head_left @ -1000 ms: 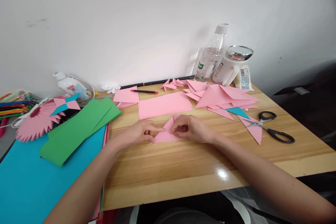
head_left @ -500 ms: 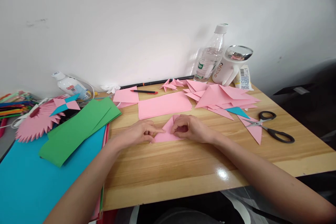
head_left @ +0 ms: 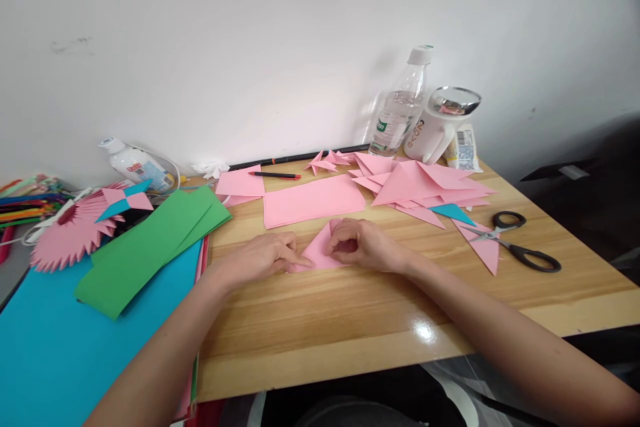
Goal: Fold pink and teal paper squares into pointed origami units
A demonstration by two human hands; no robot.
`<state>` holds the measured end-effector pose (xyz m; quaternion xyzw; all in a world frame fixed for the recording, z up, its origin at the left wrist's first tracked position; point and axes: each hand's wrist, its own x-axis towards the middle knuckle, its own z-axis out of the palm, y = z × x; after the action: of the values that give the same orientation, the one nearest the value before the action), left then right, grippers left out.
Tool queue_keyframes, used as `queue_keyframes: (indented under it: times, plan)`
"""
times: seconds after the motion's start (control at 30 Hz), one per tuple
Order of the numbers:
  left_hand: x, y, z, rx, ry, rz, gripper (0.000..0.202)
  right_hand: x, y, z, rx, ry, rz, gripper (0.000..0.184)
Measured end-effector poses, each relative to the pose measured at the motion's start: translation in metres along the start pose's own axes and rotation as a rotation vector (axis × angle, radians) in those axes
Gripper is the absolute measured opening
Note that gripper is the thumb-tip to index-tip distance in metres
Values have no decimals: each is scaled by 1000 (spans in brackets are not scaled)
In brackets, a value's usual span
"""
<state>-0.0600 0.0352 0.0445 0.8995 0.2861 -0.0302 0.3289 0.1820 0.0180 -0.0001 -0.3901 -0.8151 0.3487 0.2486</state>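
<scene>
A sheet of pink paper (head_left: 320, 253), partly folded into a triangular shape, lies on the wooden table in front of me. My left hand (head_left: 267, 255) is at its lower left corner, the index finger pressing down on the paper and the other fingers curled in. On the other side, my right hand (head_left: 365, 244) has its thumb and fingertips pinched together on the fold. Its fingers hide the paper's right part. Just behind the hands rests a stack of pink paper rectangles (head_left: 314, 200).
Folded pink triangles (head_left: 410, 185) are piled at the back right, near black-handled scissors (head_left: 525, 257). Behind stand a water bottle (head_left: 397, 113) and a white mug (head_left: 435, 133). Green paper strips (head_left: 145, 253) lie on blue paper (head_left: 100, 353) at left. A pen (head_left: 275, 175) rests at the back.
My left index finger has slid down and slightly left along the paper toward its lower corner, and the left hand's fingers are closer together. My right hand stays in place.
</scene>
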Motion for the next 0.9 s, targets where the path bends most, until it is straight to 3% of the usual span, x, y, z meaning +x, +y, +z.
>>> queue_keyframes:
  times: [0.07, 0.27, 0.5, 0.63, 0.9]
  plan:
    - [0, 4, -1, 7, 8, -27, 37, 0, 1, 0, -2, 4, -5, 20]
    - [0, 12, -1, -130, 40, -305, 46, 0, -1, 0, -6, 9, -18, 19]
    - [1, 13, 0, 3, 27, -211, 44, -5, -3, 2, -131, 69, -76, 18]
    - [1, 13, 0, 38, 25, -159, 46, -6, 0, 1, -140, 9, -188, 19]
    - [0, 11, 1, 38, 41, -190, 42, -6, -4, -1, -174, -27, -230, 10]
